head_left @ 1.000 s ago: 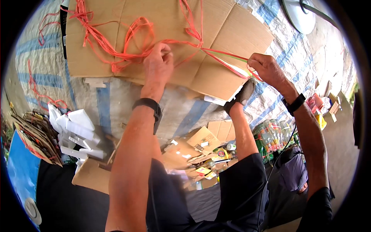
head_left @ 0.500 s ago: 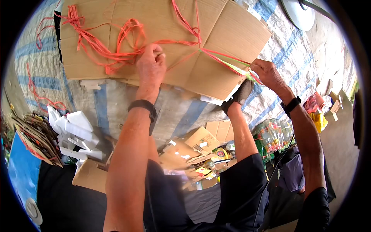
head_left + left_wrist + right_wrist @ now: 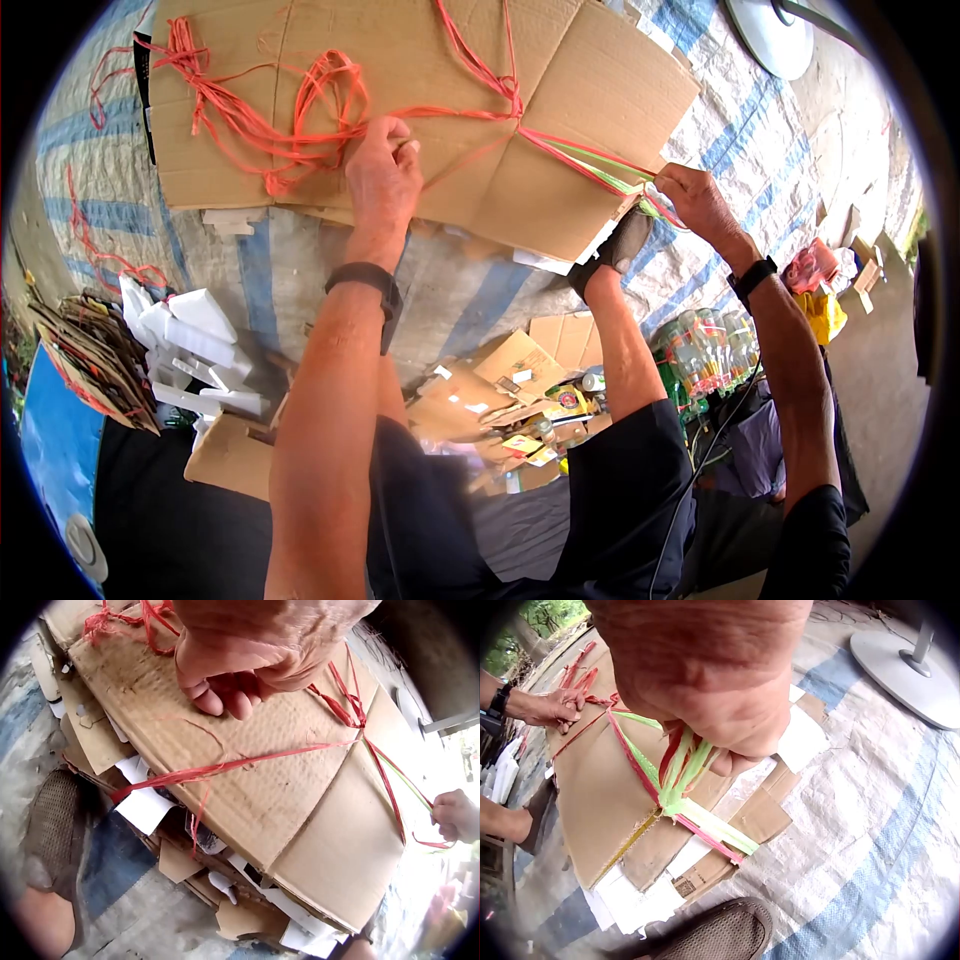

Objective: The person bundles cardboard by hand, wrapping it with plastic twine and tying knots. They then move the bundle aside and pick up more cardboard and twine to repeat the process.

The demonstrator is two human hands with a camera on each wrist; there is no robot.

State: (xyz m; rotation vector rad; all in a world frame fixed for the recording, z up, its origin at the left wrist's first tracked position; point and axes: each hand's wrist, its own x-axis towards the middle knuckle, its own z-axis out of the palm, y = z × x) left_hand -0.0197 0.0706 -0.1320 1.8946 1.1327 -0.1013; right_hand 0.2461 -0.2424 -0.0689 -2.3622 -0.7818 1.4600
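Note:
A flat stack of cardboard (image 3: 400, 60) lies bound with red plastic twine (image 3: 460, 112) that crosses at a knot on its top sheet. Over the middle of the stack, my left hand (image 3: 385, 180) has its fingers curled round the red strand running from the knot. At the stack's right corner, my right hand (image 3: 695, 200) grips a bunch of red and green twine (image 3: 682, 769). That bunch comes off a green knot at the cardboard's edge, seen in the right wrist view. A loose tangle of red twine (image 3: 250, 125) spreads over the cardboard left of my left hand.
A blue-and-white striped tarp (image 3: 490, 290) covers the ground. My shoe (image 3: 625, 245) is beside the stack's right corner. White foam pieces (image 3: 200, 335) and folded cardboard (image 3: 90, 355) are at left; bottles (image 3: 705, 350) stand at right. A round white base (image 3: 775, 40) stands beyond.
The cardboard and left hand have shifted slightly left in the head view. My right hand has moved slightly down and right, still gripping the red and green twine.

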